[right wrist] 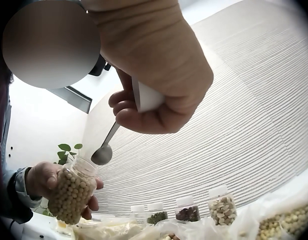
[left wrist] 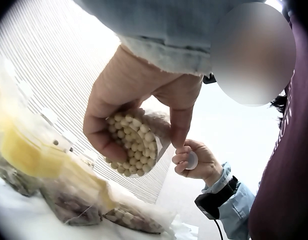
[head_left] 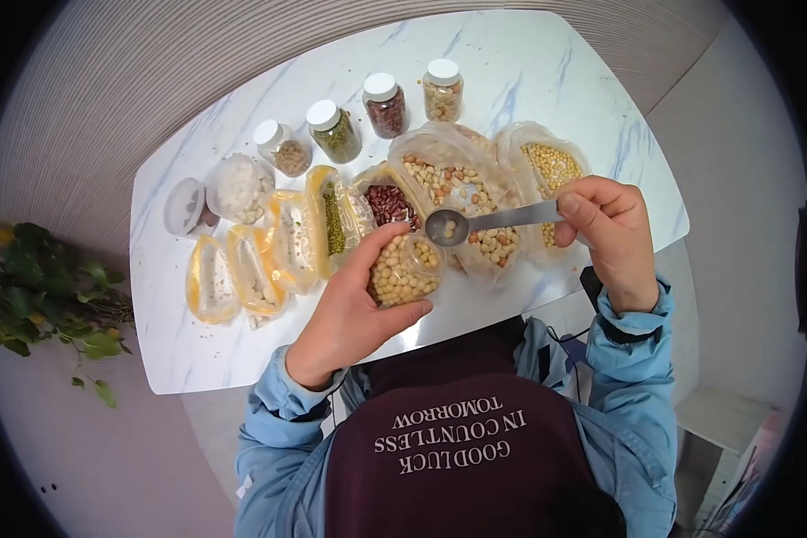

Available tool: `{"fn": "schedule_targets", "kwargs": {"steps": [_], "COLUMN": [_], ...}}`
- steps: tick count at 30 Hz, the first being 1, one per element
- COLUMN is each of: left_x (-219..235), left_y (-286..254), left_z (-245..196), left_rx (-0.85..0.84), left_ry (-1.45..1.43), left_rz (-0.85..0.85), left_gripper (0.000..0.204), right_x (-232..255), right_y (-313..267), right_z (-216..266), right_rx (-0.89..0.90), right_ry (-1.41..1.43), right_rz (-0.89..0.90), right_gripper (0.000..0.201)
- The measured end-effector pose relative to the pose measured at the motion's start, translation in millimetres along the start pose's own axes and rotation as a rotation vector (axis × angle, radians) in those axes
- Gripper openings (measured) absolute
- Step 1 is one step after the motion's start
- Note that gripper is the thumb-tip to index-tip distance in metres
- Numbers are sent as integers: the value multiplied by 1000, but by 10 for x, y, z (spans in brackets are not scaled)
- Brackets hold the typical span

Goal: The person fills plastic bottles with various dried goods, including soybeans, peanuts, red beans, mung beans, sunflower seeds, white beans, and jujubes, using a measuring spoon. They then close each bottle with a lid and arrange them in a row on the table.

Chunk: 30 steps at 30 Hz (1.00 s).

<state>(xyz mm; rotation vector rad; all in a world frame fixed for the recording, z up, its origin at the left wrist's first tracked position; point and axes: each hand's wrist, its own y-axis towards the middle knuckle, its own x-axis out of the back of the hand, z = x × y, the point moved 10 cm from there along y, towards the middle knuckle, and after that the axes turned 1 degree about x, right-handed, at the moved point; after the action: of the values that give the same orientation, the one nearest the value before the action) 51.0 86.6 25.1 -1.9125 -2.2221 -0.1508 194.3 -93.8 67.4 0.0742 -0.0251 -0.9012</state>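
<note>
Smooth grey metal, a bit shiny, on the spoon. Clear, smooth, shiny sides on the full jar, glass or plastic, too hard to tell. Smooth white plastic, by its look, for the lids. Thin, crinkly, see-through plastic with shiny folds for the bags. Glossy, smooth, stone-like top on the surface. Dull blue cloth for the jacket, dull dark cloth for the shirt. Rough, bumpy lines on the wall.

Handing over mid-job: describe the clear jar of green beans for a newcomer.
On the far side of the white, blue-veined table stand four clear jars with white lids. In the head view, the green bean jar is second from left. Its green contents separate it from the tan-filled jar and red bean jar flanking it.
</note>
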Motion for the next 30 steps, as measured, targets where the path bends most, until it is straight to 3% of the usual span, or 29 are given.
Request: {"fn": "schedule_targets", "kwargs": {"steps": [11,18,21,24,30], "left_x": [-75,-111,-214,-363,-646], "left_y": [102,330,477,570,891], "left_z": [-85,-364,-468,-721,-771], "left_rx": [-23,-93,-46,23,-104], "left_ry": [-43,106,11,102,257], "left_rz": [8,18,100,204,264], "left_gripper": [73,71,71,74,70], "right_x": [20,519,858,1148,1204], "right_y": [-105,-261,-406,-550,-741], "right_z": [162,286,249,81,-135], "right_rx": [73,196,211,162,198], "right_ry": [-103,79,-11,-125,-488], "right_rz": [-59,-221,-382,-518,-670], "right_gripper": [12,18,20,19,14]}}
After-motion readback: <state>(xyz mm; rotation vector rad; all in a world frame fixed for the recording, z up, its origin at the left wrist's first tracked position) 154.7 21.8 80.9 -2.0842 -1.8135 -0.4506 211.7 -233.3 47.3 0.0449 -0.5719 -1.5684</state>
